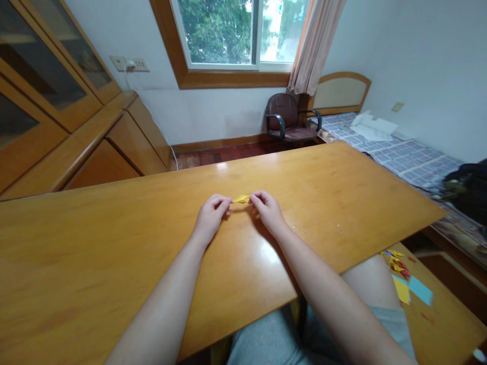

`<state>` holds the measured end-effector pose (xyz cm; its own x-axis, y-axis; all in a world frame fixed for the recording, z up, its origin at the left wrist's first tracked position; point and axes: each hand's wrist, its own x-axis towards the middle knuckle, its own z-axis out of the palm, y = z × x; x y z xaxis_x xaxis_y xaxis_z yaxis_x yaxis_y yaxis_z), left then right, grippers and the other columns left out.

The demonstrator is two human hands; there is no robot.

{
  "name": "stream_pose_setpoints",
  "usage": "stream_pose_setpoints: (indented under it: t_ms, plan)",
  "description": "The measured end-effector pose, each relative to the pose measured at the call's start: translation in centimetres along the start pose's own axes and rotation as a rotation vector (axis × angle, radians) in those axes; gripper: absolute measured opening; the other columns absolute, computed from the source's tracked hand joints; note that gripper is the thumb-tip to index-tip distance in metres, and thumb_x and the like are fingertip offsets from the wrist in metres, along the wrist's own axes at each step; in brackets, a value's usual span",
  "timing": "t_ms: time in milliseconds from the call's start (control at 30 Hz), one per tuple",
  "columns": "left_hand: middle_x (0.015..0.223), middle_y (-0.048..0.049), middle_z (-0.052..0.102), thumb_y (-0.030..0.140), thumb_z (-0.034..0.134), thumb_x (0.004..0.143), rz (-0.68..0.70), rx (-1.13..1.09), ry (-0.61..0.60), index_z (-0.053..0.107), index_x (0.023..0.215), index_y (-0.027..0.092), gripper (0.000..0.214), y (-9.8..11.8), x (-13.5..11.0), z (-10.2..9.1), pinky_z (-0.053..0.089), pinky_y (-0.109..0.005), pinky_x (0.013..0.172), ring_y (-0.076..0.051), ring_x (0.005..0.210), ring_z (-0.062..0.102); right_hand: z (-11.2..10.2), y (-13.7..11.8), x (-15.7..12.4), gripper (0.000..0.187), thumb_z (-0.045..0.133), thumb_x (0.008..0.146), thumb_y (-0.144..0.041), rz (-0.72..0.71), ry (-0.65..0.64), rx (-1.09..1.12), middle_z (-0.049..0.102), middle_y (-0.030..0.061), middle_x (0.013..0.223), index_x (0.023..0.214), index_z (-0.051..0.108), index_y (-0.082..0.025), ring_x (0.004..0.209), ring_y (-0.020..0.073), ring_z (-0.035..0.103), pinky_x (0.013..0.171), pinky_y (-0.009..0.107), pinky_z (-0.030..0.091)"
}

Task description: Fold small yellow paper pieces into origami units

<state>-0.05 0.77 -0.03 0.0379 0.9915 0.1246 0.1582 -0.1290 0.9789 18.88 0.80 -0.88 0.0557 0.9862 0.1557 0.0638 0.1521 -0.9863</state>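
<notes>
Paper piece (pixel 241 199), yellow, small, narrow, looks folded; it spans the gap between my two hands, over the middle of the wooden bench (pixel 114 253). Left hand (pixel 213 215): thumb and fingers pinched close on the piece's left end. Right hand (pixel 267 210): same pinch, right end. Neither hand is spread. Piece looks held up a little off the bench; exact clearance I can't tell.

Handling, my judgement: next to no weight, so grip force hardly matters for lifting. Folded layers probably make it a bit stiff along the creases, soft and easy to crush across them. Dry paper shouldn't slip much. Fragile in the sense that a hard pull from both ends could tear it or open the folds; a hard squeeze mid-body could flatten it. Best hold: light fingertip pinch at the two narrow ends, as my hands have it, leaving the wider middle free. Fold details too small to read.

Off to my right, on a lower wooden surface (pixel 449 324): a pile of small yellow and red pieces (pixel 396 263), with a flat yellow sheet (pixel 402 290) and a flat light-blue sheet (pixel 421 290) near it, likely equally light and easily creased; edges are the place to pick those up.
</notes>
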Motion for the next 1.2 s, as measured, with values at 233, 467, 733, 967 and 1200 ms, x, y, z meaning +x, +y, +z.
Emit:
stream_pose_setpoints:
  t_ms: [233, 467, 733, 967, 1200]
  plan:
    - [0.079, -0.002, 0.062, 0.045, 0.061, 0.086, 0.007, -0.033, 0.06, 0.067, 0.088, 0.017, 0.029, 0.3, -0.3, 0.0, 0.047, -0.024, 0.057, -0.012, 0.061, 0.058, 0.0, -0.2, -0.1, 0.027, 0.062, 0.082, -0.046, 0.059, 0.003, 0.07, 0.065, 0.0005, 0.076, 0.08, 0.064, -0.019, 0.064, 0.0124, 0.055, 0.062, 0.025, 0.043]
    - [0.088, -0.0022, 0.061, 0.036, 0.065, 0.083, 0.159, 0.147, 0.093, 0.067, 0.084, 0.019, 0.017, 0.9, -0.5, 0.2, 0.047, -0.024, 0.062, -0.013, 0.073, 0.059, 0.0, -0.6, 0.0, 0.027, 0.064, 0.079, -0.046, 0.075, 0.016, 0.115, 0.065, 0.0002, 0.073, 0.078, 0.063, -0.019, 0.063, 0.0123, 0.054, 0.063, 0.025, 0.043]
    - [0.083, -0.0019, 0.066, 0.034, 0.07, 0.079, 0.151, 0.192, 0.047, 0.071, 0.084, 0.02, 0.016, 1.0, -0.5, 0.1, 0.047, -0.027, 0.071, -0.015, 0.075, 0.06, -0.1, -1.1, -0.1, 0.027, 0.067, 0.076, -0.045, 0.09, 0.008, 0.147, 0.065, -0.0002, 0.072, 0.076, 0.063, -0.018, 0.064, 0.0125, 0.054, 0.064, 0.026, 0.043]
    - [0.083, -0.0026, 0.069, 0.041, 0.07, 0.08, 0.141, 0.221, 0.036, 0.072, 0.081, 0.02, 0.021, 0.7, -0.4, 0.0, 0.047, -0.028, 0.073, -0.017, 0.077, 0.061, -0.1, -1.1, -0.2, 0.027, 0.065, 0.077, -0.045, 0.098, 0.003, 0.119, 0.065, -0.0002, 0.073, 0.077, 0.064, -0.018, 0.063, 0.0123, 0.054, 0.062, 0.025, 0.042]
    - [0.082, -0.0026, 0.07, 0.04, 0.068, 0.081, 0.141, 0.23, 0.035, 0.072, 0.08, 0.02, 0.02, 1.0, -0.4, 0.0, 0.047, -0.028, 0.072, -0.018, 0.078, 0.062, -0.1, -1.5, -0.4, 0.026, 0.066, 0.076, -0.044, 0.101, -0.005, 0.109, 0.065, -0.0004, 0.072, 0.076, 0.064, -0.019, 0.063, 0.0123, 0.054, 0.063, 0.025, 0.043]
